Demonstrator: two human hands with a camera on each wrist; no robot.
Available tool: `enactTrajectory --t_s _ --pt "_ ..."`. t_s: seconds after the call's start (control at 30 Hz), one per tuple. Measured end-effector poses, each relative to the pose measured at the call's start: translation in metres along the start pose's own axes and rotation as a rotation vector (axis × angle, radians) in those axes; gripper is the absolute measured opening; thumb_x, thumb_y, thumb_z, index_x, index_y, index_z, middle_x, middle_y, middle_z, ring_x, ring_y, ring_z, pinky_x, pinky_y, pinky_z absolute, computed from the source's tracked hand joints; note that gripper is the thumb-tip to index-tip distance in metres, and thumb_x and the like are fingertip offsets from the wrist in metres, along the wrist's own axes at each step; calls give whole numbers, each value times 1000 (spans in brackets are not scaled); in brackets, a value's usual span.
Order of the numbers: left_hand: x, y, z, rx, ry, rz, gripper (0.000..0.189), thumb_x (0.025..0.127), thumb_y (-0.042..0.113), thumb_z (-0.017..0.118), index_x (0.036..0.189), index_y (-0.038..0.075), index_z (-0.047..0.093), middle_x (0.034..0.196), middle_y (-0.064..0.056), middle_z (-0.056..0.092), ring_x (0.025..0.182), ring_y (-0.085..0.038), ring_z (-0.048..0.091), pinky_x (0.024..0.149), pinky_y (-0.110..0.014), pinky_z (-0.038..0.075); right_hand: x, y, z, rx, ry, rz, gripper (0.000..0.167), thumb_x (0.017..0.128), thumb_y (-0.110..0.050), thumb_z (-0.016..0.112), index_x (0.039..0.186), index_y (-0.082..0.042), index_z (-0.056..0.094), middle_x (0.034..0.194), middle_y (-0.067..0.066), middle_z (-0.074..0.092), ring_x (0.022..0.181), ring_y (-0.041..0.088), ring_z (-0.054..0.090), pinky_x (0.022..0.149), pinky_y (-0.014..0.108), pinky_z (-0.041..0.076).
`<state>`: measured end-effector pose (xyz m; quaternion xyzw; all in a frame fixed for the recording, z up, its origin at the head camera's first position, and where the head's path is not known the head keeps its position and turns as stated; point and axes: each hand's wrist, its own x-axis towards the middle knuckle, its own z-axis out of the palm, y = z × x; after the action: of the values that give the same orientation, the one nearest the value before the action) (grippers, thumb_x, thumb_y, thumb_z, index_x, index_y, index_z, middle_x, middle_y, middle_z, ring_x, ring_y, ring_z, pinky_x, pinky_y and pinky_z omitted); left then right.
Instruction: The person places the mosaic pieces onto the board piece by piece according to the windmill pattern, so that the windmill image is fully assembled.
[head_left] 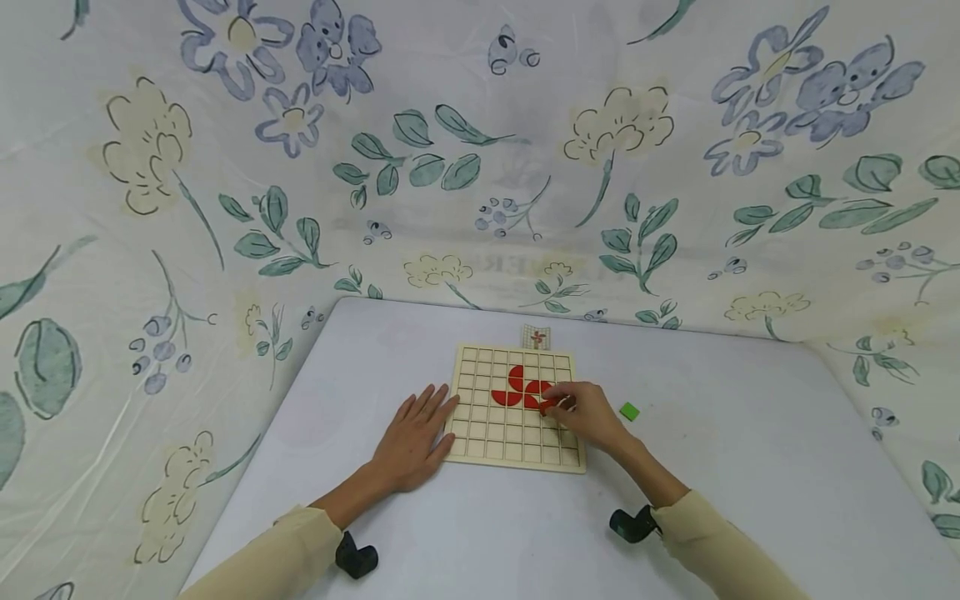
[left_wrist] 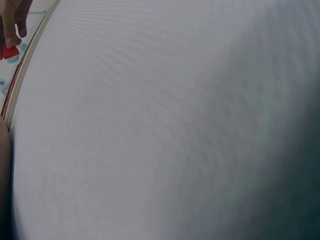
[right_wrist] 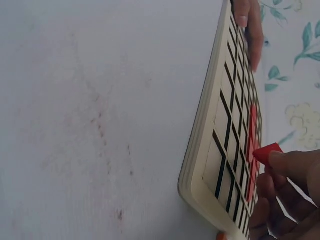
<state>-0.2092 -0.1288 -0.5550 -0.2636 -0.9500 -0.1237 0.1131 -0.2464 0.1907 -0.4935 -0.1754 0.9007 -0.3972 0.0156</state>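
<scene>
A pale wooden board (head_left: pixel 487 442) with a grid of square cells lies on the white table. Several red quarter-round pieces (head_left: pixel 507 398) sit in its middle cells, forming part of a pinwheel shape. My right hand (head_left: pixel 592 414) pinches one more red piece (right_wrist: pixel 267 154) between thumb and finger, just over the board's right half. In the left wrist view the same red piece (left_wrist: pixel 10 51) shows under the right fingertips. Flat and spread, my left hand (head_left: pixel 415 440) rests at the board's left edge, fingertips touching it.
Beyond the board's far edge lies a small card (head_left: pixel 536 337) printed with a grid and a red pinwheel. A green square piece (head_left: pixel 629 412) lies right of the board. Floral cloth (head_left: pixel 450 208) hangs behind the table. Black devices (head_left: pixel 633 525) sit at both wrists.
</scene>
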Motion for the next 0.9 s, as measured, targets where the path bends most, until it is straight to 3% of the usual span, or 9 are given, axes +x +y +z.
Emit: enactTrajectory --t_s 0.43,0.7,0.9 --pt "0 -2 3 9 -5 -2 60 103 41 39 155 12 32 160 -11 24 147 -31 17 117 -49 14 5 -5 17 18 20 80 7 82 -7 80 88 -7 76 79 -4 67 71 11 62 65 28 53" --pt "0 0 1 2 0 -4 60 102 40 40 154 11 33 160 -11 25 147 -31 19 116 -49 15 6 1 27 -81 43 57 6 81 -10 82 80 -12 76 79 -6 62 69 11 55 61 27 48" --pt "1 0 1 -4 3 -3 60 102 39 41 154 10 34 160 -12 25 147 -32 19 116 -50 16 3 1 24 -61 68 45 7 81 -10 82 84 -10 76 82 -4 63 69 13 55 61 29 48"
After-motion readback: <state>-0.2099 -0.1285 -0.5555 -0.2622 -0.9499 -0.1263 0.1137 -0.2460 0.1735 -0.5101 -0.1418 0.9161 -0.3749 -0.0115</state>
